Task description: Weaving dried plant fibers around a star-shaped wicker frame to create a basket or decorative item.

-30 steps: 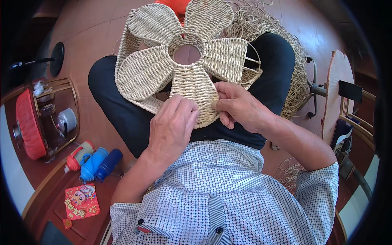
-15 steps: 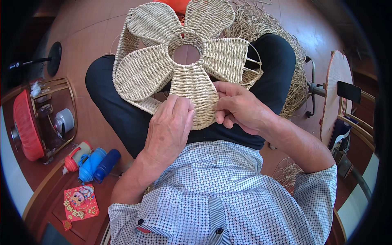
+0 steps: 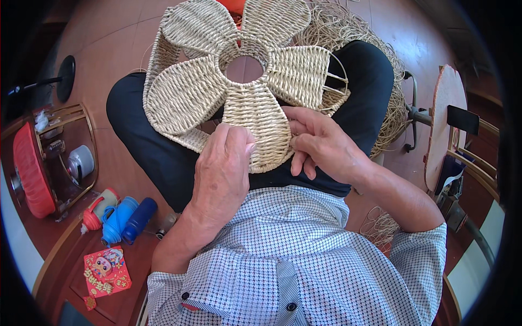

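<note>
A flower-shaped woven straw basket [image 3: 258, 117] rests across my lap, with broad petals around a round centre opening. My left hand [image 3: 222, 168] is closed at the left edge of the petal nearest me, thumb against the curled fingers; whether a strand is pinched there is hidden. On that petal's right edge, my right hand [image 3: 326, 142] holds the rim between thumb and bent fingers. The right-hand petal [image 3: 299, 73] is partly woven, with bare frame bars [image 3: 337, 84] showing at its outer end.
A heap of loose straw cord [image 3: 389, 103] lies on the floor beyond my right knee. To the right stands a round board [image 3: 447, 125]. At the left are a blue bottle [image 3: 140, 220], a light-blue bottle [image 3: 119, 220], a red-topped bottle [image 3: 99, 209] and a red card [image 3: 107, 270].
The basket has shifted slightly left. My left hand has edged left and down slightly, while the right hand's lower fingers have spread a little.
</note>
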A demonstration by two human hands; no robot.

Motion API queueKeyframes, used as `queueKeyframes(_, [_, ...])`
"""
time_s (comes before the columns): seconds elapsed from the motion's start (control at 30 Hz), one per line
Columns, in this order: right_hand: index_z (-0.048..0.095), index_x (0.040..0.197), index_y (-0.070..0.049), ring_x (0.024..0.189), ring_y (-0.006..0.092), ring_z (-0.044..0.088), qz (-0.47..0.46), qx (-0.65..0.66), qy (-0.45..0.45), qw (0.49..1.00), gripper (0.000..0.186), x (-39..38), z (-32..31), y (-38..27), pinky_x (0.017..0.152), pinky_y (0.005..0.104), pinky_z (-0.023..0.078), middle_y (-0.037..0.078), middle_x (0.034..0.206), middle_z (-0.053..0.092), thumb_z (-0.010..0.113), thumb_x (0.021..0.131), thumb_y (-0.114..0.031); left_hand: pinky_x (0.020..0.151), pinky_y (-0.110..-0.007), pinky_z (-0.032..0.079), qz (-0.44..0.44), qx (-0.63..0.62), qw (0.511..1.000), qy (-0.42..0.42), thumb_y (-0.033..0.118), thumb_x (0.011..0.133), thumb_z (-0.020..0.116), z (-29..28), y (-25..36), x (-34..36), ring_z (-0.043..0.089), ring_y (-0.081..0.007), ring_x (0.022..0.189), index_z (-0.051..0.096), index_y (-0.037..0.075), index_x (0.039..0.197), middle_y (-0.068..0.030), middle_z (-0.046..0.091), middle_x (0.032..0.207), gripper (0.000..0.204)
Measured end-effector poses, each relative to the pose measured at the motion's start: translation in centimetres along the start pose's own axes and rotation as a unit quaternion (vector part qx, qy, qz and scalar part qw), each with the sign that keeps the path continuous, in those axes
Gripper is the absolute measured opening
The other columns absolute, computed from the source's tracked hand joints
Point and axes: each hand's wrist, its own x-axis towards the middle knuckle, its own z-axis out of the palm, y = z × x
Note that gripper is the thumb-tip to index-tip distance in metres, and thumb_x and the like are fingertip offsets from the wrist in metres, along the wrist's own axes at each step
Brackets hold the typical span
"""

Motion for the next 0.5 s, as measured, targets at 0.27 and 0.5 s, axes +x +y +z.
queueKeyframes(0.27, [0.062, 0.141, -0.003, 0.092, 0.0270, 0.077, -0.215, -0.342, 0.185, 0.896, 0.041, -0.8, 0.8, 1.9, 0.073, 0.0399, 0.061, 0.017, 0.115, 0.068, 0.062, 0.100, 0.002, 0.073, -0.048, 0.053, -0.019, -0.029, 0.999, 0.014, 0.000, 0.100, 0.067, 0.1, -0.1, 0.5, 0.066, -0.0392, 0.084, 0.060, 0.000, 0.105, -0.0168, 0.060, 0.096, 0.009])
queueKeyframes(0.5, [0.070, 0.129, -0.006, 0.094, 0.0336, 0.075, -0.319, -0.372, 0.195, 0.849, 0.030, -0.2, 1.2, 3.1, 0.078, 0.0427, 0.062, 0.014, 0.112, 0.067, 0.068, 0.099, 0.001, 0.074, -0.049, 0.052, -0.021, -0.030, 0.999, 0.011, 0.000, 0.100, 0.068, 0.0, 0.0, 0.4, 0.066, -0.0395, 0.085, 0.060, 0.001, 0.106, -0.0167, 0.060, 0.096, 0.010])
